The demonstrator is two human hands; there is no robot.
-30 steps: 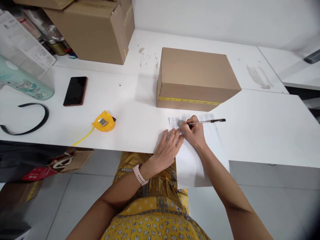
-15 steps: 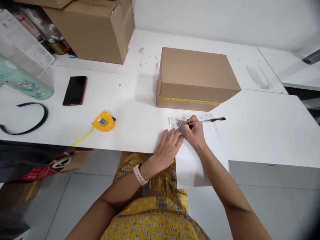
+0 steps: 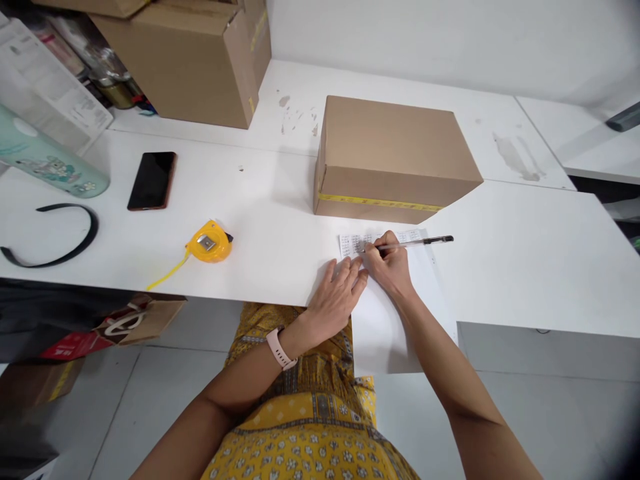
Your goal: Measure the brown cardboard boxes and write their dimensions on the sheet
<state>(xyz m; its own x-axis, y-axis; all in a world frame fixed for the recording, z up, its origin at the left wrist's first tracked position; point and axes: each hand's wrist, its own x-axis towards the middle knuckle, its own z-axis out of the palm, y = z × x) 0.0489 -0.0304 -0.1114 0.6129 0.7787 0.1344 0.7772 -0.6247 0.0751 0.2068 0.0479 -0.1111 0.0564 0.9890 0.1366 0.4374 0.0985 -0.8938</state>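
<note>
My right hand (image 3: 389, 265) is closed around a clear pen with a black cap (image 3: 415, 244), its tip resting on the written top rows of a white sheet of paper (image 3: 390, 313). That sheet overhangs the table's front edge. My left hand (image 3: 334, 300) lies flat, fingers stretched out, on the sheet's left side, touching my right hand. A pale watch sits on my left wrist. Just behind the paper stands a shut brown cardboard box (image 3: 390, 157) with yellow tape.
A yellow tape measure (image 3: 209, 243) lies left of my hands, its tape trailing off the white table (image 3: 525, 253). Further left are a black phone (image 3: 151, 181), a black band (image 3: 50, 237) and a mint bottle (image 3: 47, 157). Large cardboard boxes (image 3: 190, 57) stand at the back left.
</note>
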